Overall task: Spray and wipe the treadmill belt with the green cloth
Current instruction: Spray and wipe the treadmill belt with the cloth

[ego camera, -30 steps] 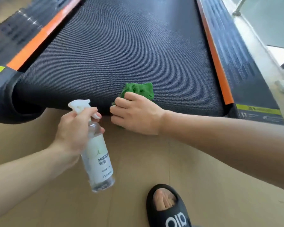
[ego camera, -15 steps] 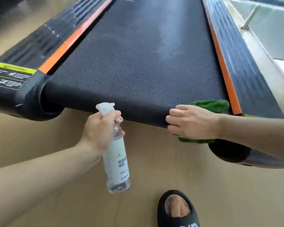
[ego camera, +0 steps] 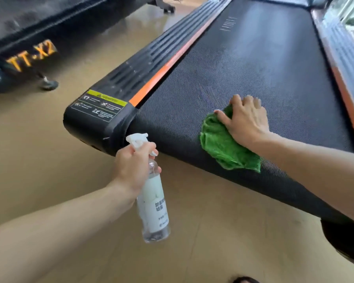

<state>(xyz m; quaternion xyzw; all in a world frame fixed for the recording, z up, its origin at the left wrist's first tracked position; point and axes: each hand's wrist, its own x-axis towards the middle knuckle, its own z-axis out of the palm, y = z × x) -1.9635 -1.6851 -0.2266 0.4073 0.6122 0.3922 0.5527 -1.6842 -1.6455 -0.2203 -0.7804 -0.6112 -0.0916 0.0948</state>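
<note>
The black treadmill belt [ego camera: 253, 68] runs from its near rounded end up to the top right. A crumpled green cloth [ego camera: 223, 146] lies on the belt close to that near end. My right hand [ego camera: 245, 121] presses down on the cloth's far part, fingers spread over it and thumb pointing left. My left hand [ego camera: 131, 168] grips the neck of a clear spray bottle [ego camera: 153, 207] with a white trigger head and white label. It holds the bottle upright over the floor, just in front of the belt's left corner.
Black side rails with orange stripes [ego camera: 166, 66] border the belt; a yellow warning label [ego camera: 102, 105] sits on the left corner. Another black machine marked TT-X2 [ego camera: 31, 56] stands at the upper left on the wooden floor [ego camera: 70, 160]. A dark slipper tip [ego camera: 245, 280] shows at the bottom edge.
My right hand has carried the cloth from the belt's near right edge up onto the belt and toward the middle. The view swung left; the left hand still holds the bottle.
</note>
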